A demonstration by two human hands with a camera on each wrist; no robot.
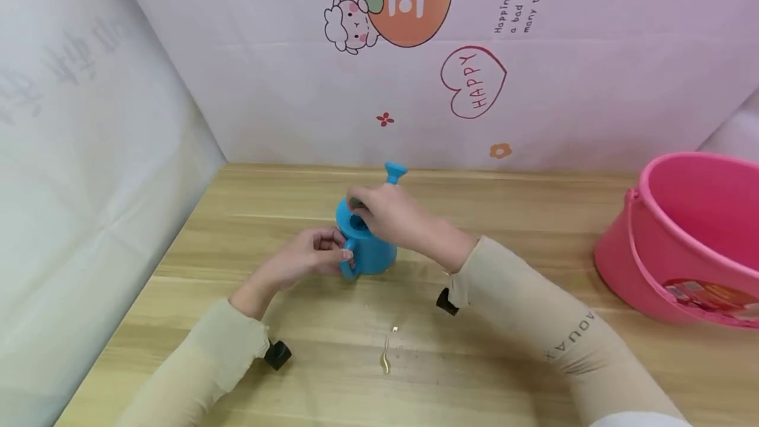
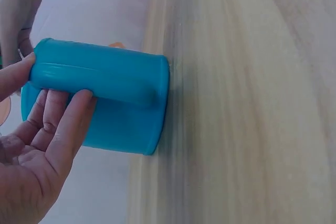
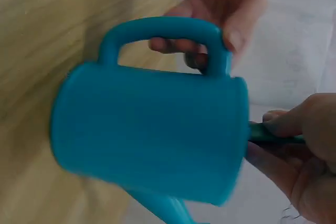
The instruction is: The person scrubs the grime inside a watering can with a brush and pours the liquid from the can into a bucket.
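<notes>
A blue watering can (image 1: 377,254) is standing upright on the wooden counter (image 1: 486,364), well left of a pink bucket (image 1: 625,262). The left hand (image 1: 305,259) is grasping the can's handle (image 3: 157,28) between thumb and fingers (image 2: 71,128), while the right hand (image 1: 393,213) is pinching a dark green object (image 3: 262,134), only partly showing, at the can's opening (image 1: 358,223).

A makeshift tabletop booth, it seems; wood-grain table (image 1: 332,384); cartoon-printed sheet (image 1: 284,104) behind it; pale sheet (image 1: 89,170) alongside.

Upright blue watering can (image 1: 377,254) on table (image 1: 486,361), green piece (image 3: 261,133) at mouth (image 1: 358,223)
</notes>
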